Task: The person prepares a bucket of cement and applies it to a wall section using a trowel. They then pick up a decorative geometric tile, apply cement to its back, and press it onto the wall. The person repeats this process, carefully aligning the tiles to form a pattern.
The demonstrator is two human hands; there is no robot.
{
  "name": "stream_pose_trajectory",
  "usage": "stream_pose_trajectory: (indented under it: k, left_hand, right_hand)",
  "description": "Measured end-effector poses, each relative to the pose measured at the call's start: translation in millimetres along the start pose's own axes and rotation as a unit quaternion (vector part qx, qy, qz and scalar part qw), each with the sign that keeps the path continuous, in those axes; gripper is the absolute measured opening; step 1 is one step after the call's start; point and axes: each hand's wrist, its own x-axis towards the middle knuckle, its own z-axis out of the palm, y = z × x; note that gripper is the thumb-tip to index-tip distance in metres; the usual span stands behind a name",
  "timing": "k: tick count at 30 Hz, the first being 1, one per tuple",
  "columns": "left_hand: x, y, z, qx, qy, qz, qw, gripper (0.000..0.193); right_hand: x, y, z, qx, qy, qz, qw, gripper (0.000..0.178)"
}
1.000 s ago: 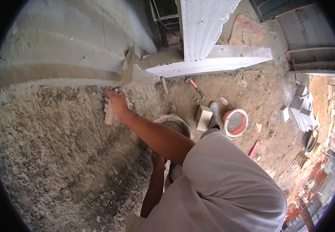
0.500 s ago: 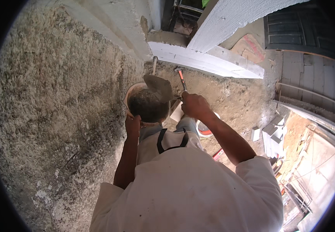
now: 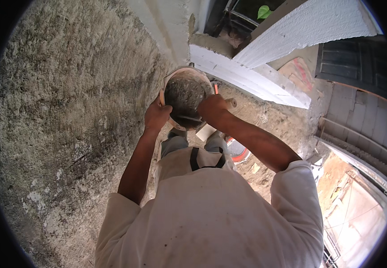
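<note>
A round bucket (image 3: 175, 124) with grey mortar (image 3: 185, 91) inside is held up in front of me, close to the rough wall. My left hand (image 3: 158, 115) is closed on its left rim, thumb toward the inside. At the right side of the bucket, my right hand (image 3: 212, 108) is closed around a trowel. The end of the trowel's handle (image 3: 232, 103) sticks out past the fist. A thin edge of its blade (image 3: 190, 118) shows low in the mortar; the rest of the blade is hidden.
A rough, stained wall (image 3: 77, 120) rises close on my left. A white beam (image 3: 247, 80) runs along the far side. Near my feet are a second bucket (image 3: 239, 152) and a pale block (image 3: 205, 133). An orange tool handle (image 3: 216, 89) shows beyond my right hand.
The trowel blade has gone from above the bucket's right rim down into the mortar. My right hand has moved to the bucket. The bucket appears higher and farther forward in view.
</note>
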Motion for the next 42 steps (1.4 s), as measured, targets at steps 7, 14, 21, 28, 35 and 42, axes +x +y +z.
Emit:
stream_pose_trajectory:
  k: [7,14,21,28,35,42]
  left_hand:
    - [15,35,-11,0.083,-0.048,0.004,0.995,0.081]
    - [35,38,-19,0.071,-0.067,-0.004,0.995,0.08]
    - [28,11,-40,-0.063,-0.074,-0.043,0.994,0.076]
    - [24,-25,-24,-0.099,-0.057,-0.118,0.986,0.068]
    - [20,-67,-19,0.052,-0.054,-0.13,0.989,0.075]
    - [19,-105,-13,0.068,-0.088,-0.147,0.983,0.082]
  right_hand:
    - [-5,22,-14,-0.028,0.011,0.077,0.997,0.02]
    - [-2,35,-10,0.131,-0.053,0.024,0.99,0.022]
    - [-44,69,93,0.581,-0.036,-0.003,0.813,0.034]
    - [-43,0,133,0.754,0.177,0.151,0.614,0.016]
    - [57,-44,51,0.835,0.328,0.248,0.365,0.013]
    - [112,-19,39,0.88,0.352,0.263,0.179,0.014]
